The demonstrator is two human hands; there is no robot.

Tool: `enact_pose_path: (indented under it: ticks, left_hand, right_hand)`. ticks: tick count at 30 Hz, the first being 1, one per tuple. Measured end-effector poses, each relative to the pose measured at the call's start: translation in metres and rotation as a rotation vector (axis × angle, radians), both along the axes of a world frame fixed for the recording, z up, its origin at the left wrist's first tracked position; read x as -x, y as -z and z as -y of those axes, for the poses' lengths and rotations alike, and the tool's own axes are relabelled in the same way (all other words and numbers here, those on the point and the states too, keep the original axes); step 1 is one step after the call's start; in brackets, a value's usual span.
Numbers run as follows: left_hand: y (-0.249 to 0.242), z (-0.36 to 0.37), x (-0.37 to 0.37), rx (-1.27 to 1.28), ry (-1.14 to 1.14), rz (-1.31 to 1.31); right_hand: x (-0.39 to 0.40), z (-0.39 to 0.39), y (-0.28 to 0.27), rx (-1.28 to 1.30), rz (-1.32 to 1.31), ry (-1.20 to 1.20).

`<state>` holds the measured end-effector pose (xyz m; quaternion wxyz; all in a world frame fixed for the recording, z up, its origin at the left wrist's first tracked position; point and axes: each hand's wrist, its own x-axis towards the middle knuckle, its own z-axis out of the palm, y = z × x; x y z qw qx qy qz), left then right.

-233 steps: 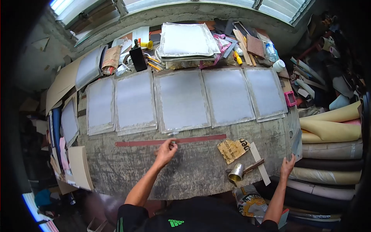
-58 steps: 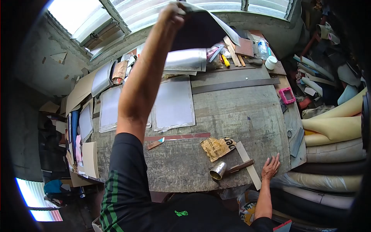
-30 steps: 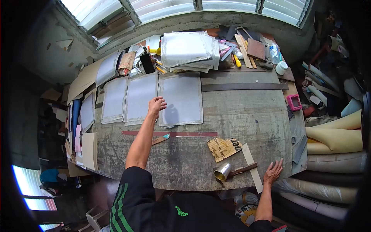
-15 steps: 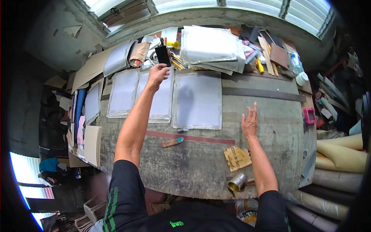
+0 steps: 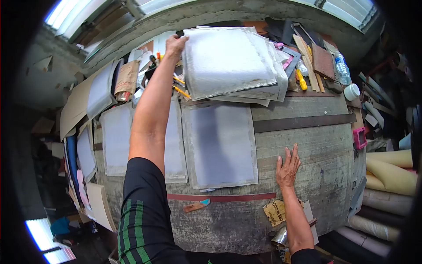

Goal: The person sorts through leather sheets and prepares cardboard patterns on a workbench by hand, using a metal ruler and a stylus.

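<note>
At the back of the worktable, my left hand [image 5: 176, 45] is closed on the upper left corner of a stack of whitish sheets [image 5: 226, 61]. My right hand [image 5: 289, 168] lies on the bare wood at the right, palm down with fingers apart, holding nothing. Between my arms a single pale sheet [image 5: 221, 145] lies flat, with a dark shadow across it. More pale sheets [image 5: 116, 141] lie to its left, partly hidden behind my left arm.
A metal cup [image 5: 279, 237] and yellow printed paper [image 5: 274, 213] sit by my right forearm. A teal-tipped tool [image 5: 197, 205] lies near a red strip [image 5: 228, 197]. Wood strips, a water bottle [image 5: 342, 70] and a white jar [image 5: 351, 92] stand back right.
My left hand has moved from beside the dark phone up to the sheet stack's corner. The view has shifted forward over the table. My right hand now rests lower in view.
</note>
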<state>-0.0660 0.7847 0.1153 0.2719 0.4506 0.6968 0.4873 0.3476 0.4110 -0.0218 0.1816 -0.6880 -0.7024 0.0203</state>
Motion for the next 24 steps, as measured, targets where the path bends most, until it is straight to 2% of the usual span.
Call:
enact_pose_path:
  ticks: [3,5,7,9,10,12,13,15,16,17,19,21,22,24]
  left_hand:
    - [0.014,-0.029,0.008,0.017,0.028,-0.068]
    - [0.004,-0.027,-0.001,-0.046,0.169,-0.064]
    - [-0.012,-0.024,-0.012,-0.098,0.205,0.009]
    - [-0.023,-0.023,-0.012,-0.334,0.389,-0.24]
    - [-0.021,-0.038,-0.006,-0.322,0.385,-0.237]
    - [0.001,-0.067,0.02,-0.589,0.544,-0.246]
    - [0.01,-0.045,0.022,-0.543,0.535,-0.242]
    - [0.001,-0.013,0.012,-0.235,-0.059,-0.618]
    - [-0.026,0.041,-0.009,-0.012,-0.075,-0.634]
    - [-0.005,0.049,0.004,-0.25,-0.114,-0.739]
    - [-0.027,0.137,-0.018,-0.252,0.123,-0.38]
    - [0.022,0.207,0.002,-0.342,0.279,-0.379]
    - [0.021,0.265,-0.006,-0.278,0.26,-0.411]
    - [0.035,0.367,-0.018,0.056,0.102,0.122]
  right_hand:
    - [0.0,0.0,0.001,0.014,-0.007,0.018]
    - [0.001,-0.001,0.0,0.01,0.007,0.021]
    - [0.0,-0.001,0.0,0.013,0.019,0.021]
    - [0.001,-0.001,0.001,0.008,-0.002,0.021]
    - [0.002,-0.003,0.001,0.019,-0.001,0.016]
    - [0.001,-0.001,0.001,-0.009,0.006,0.015]
    - [0.001,0.003,0.0,0.034,0.002,-0.001]
    - [0.001,-0.001,0.002,-0.036,0.033,0.0]
    - [0.001,-0.003,0.003,-0.019,0.026,-0.016]
    - [0.001,-0.004,0.003,-0.039,0.032,-0.012]
    - [0.0,-0.004,0.004,-0.038,0.035,-0.006]
    - [-0.001,-0.002,0.005,-0.062,0.044,-0.013]
    - [0.0,-0.003,0.008,-0.059,0.035,-0.023]
    - [-0.002,-0.001,0.011,-0.086,0.048,-0.017]
